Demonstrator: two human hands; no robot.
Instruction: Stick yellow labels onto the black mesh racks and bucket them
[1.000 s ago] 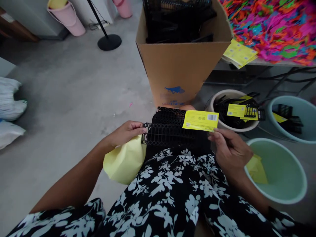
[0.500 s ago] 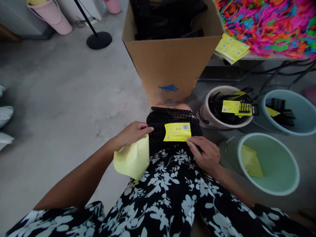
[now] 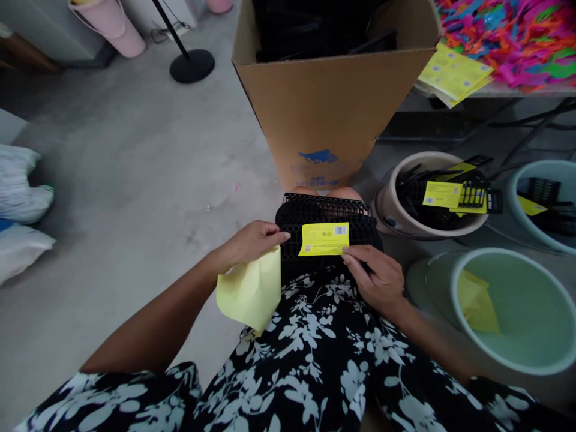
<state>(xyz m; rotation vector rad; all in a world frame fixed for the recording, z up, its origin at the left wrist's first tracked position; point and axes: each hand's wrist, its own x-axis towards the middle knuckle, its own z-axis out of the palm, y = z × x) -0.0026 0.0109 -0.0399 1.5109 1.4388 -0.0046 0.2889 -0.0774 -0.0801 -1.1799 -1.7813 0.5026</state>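
Note:
A black plastic mesh basket (image 3: 324, 207) lies on my lap. On its near side rests a printed yellow label (image 3: 324, 239) with a barcode. My right hand (image 3: 375, 279) pinches the label's lower right corner between thumb and fingers. My left hand (image 3: 252, 245) is closed at the basket's left end, its thumb along the black mesh. From under that hand hangs a pale yellow sheet (image 3: 252, 288), bent and drooping over my thigh. The left fingers beneath the sheet are partly hidden.
In front stands a tall cardboard box (image 3: 333, 102) of black plastic pieces. At right are a beige bucket (image 3: 391, 204) with labelled black pieces, a blue bucket (image 3: 517, 198) and a green bucket (image 3: 517, 312) holding yellow paper. A table carries colourful plastic pieces (image 3: 531, 42). White sacks (image 3: 22, 204) lie left.
The view has shifted, so the surroundings sit differently in frame. The label looks slightly straighter and flatter along the basket; both hands keep nearly the same hold.

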